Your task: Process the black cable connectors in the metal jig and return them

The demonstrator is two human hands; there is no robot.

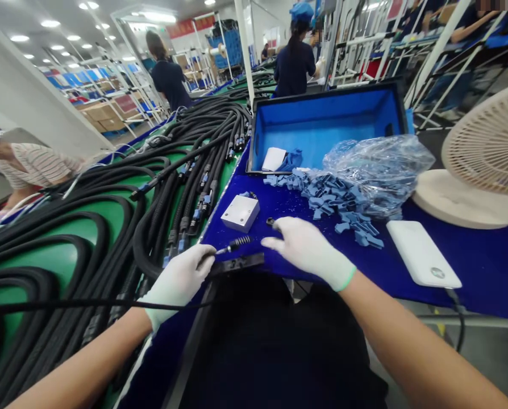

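Observation:
My left hand [183,276], in a white glove, is closed on a thin cable that ends in a black ribbed sleeve [240,243]. The sleeve points right, just above a dark flat bar [240,262] at the table's front edge. To the right, my gloved right hand [307,247] has its thumb and forefinger apart. A small black part [271,222] is at the forefinger's tip; its underside is hidden. Behind the sleeve stands a silver metal block [240,213] on the blue table cover [279,199].
Thick black cables [152,165] cover the green surface at left. A pile of blue clips [334,199] spills from a clear plastic bag [377,170] before a blue bin [326,125]. At right are a white power bank [422,253] and a fan [492,142]. Other people stand farther back.

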